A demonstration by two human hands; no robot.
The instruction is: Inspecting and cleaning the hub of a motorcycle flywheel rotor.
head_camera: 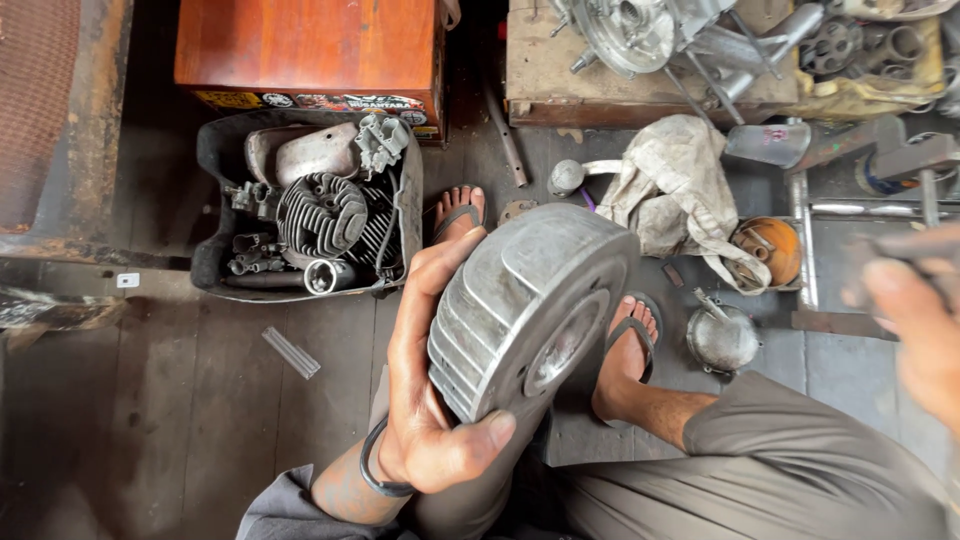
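Note:
My left hand (425, 390) grips a grey, ribbed metal engine cover (530, 310) by its left edge, thumb over the lower rim, holding it tilted above my lap. A round opening shows on its right face. My right hand (915, 325) is blurred at the right edge of the view, with something dark and thin against its fingers; what it is cannot be made out. Both my feet in sandals (625, 350) rest on the dark wooden floor under the cover.
A black tray (210, 180) at left holds a finned cylinder (320, 215) and several engine parts. An orange box (310, 45) stands behind it. A dirty cloth (675, 185), a small round metal lid (722, 338), an orange bowl (775, 245) and a bench with metal parts (650, 40) lie ahead.

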